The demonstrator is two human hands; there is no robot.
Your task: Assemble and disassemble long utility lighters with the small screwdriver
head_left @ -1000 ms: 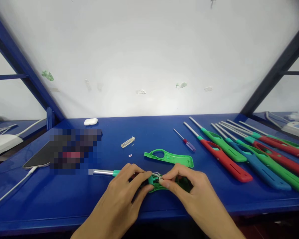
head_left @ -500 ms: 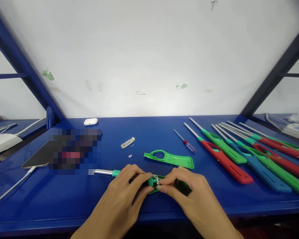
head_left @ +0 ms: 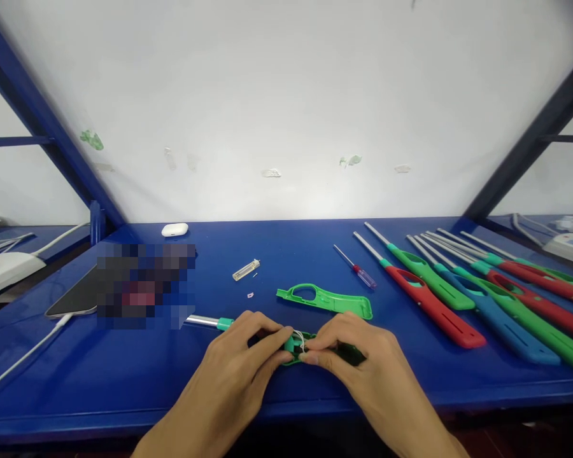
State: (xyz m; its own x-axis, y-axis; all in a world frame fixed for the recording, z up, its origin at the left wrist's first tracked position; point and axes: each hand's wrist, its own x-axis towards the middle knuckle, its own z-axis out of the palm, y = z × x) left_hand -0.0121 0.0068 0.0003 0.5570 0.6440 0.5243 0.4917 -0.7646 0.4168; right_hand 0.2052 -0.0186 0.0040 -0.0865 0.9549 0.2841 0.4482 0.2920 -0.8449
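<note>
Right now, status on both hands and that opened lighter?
Left hand and right hand both pinching the opened green lighter at the front of the table, white wires showing between them. Loose green shell half just behind, clear of both hands.

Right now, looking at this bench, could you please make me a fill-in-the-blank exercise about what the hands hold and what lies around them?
1. The left hand and the right hand pinch an opened lighter whose metal tube points to the person's ____.
2. The loose shell half lying just beyond the hands is ____ in colour.
3. The row of whole lighters lies on the person's ____ side.
4. The earbud case near the wall is ____.

Missing words: left; green; right; white.
</note>
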